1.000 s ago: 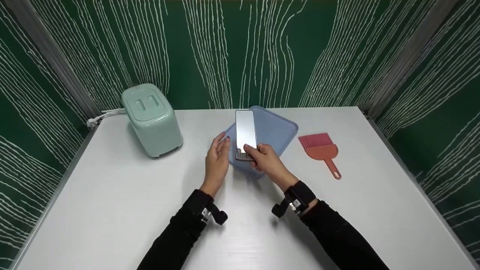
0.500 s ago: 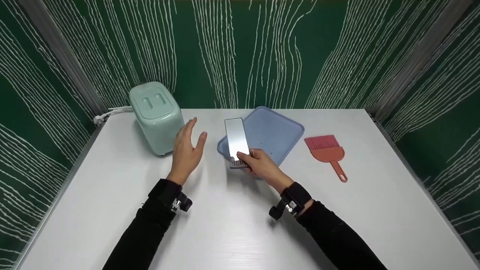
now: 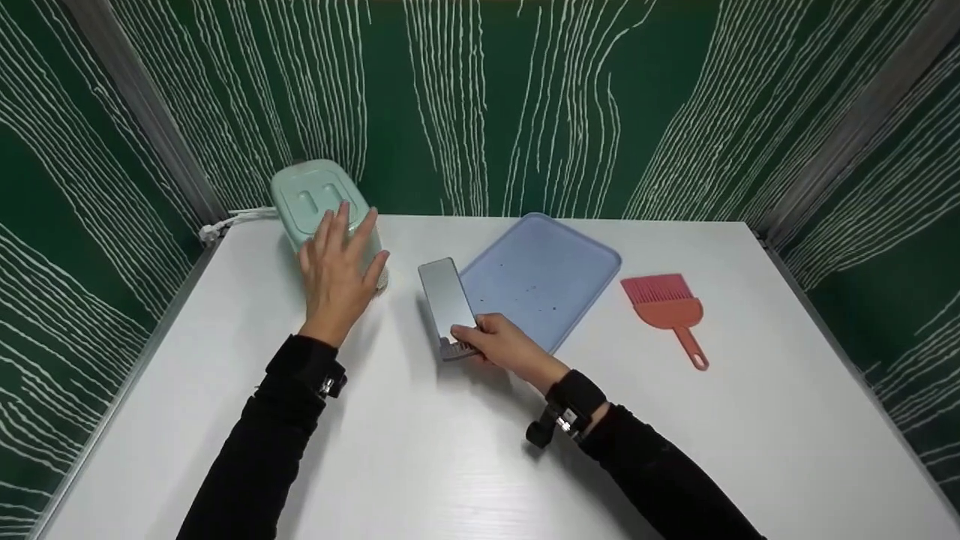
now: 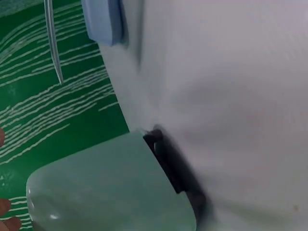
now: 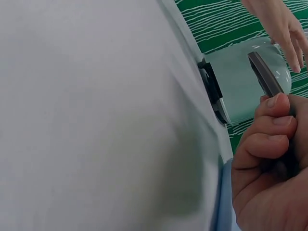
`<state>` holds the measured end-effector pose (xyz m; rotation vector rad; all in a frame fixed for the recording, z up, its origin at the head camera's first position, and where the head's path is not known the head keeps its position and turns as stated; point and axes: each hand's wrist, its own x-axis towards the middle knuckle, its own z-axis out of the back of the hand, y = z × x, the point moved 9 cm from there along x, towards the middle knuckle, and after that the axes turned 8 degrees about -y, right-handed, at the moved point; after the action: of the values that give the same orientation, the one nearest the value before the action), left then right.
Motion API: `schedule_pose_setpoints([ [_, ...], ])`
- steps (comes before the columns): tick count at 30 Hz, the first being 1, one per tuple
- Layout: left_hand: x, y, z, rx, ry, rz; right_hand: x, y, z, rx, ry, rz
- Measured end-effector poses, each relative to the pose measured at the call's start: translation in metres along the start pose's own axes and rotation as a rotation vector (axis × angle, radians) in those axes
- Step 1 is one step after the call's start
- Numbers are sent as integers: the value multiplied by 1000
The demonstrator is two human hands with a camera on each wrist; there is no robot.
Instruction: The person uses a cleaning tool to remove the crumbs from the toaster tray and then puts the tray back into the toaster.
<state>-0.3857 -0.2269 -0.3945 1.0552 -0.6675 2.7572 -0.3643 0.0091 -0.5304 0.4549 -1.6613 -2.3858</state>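
Note:
My right hand (image 3: 514,349) holds a flat, silvery rectangular mirror (image 3: 446,292) with a comb-like toothed end, its thumb pressed on the face near that end. In the right wrist view the mirror (image 5: 265,74) appears edge-on, above curled fingers. Fingers spread, my left hand (image 3: 334,270) is over the near side of a mint-green toaster (image 3: 289,184) with a lid bearing two oval grooves. Whether it touches the lid cannot be told. The left wrist view shows the toaster's body (image 4: 110,187) close up, with only fingertips (image 4: 5,207) at the left edge.
A blue tray (image 3: 540,262) dotted with dark crumbs lies behind and right of the mirror. To its right is a red brush with an orange dustpan-shaped handle (image 3: 675,307). A white cord and plug (image 3: 214,231) trail left of the toaster. Green walls enclose the white table (image 3: 450,465).
My left hand has left the mirror's side and moved left to the toaster, fingers spreading. The right hand has brought the mirror left and nearer, tilting it, uncovering more of the tray.

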Motion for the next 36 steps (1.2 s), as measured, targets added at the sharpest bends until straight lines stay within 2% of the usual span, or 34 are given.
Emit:
schedule_pose_setpoints([
  [6, 12, 30, 2, 22, 50, 81, 5, 0, -24, -6, 75, 16],
  [10, 13, 40, -3, 32, 92, 100, 9, 0, -43, -12, 112, 8],
  [13, 13, 41, -4, 37, 92, 101, 12, 2, -56, -22, 144, 12],
  [21, 14, 40, -4, 44, 49, 90, 20, 9, -84, 44, 232, -25],
  [27, 14, 39, -3, 52, 18, 61, 27, 13, -95, 63, 261, -65],
  [36, 13, 42, -4, 66, 16, 85, 37, 18, -107, 94, 273, -87],
])
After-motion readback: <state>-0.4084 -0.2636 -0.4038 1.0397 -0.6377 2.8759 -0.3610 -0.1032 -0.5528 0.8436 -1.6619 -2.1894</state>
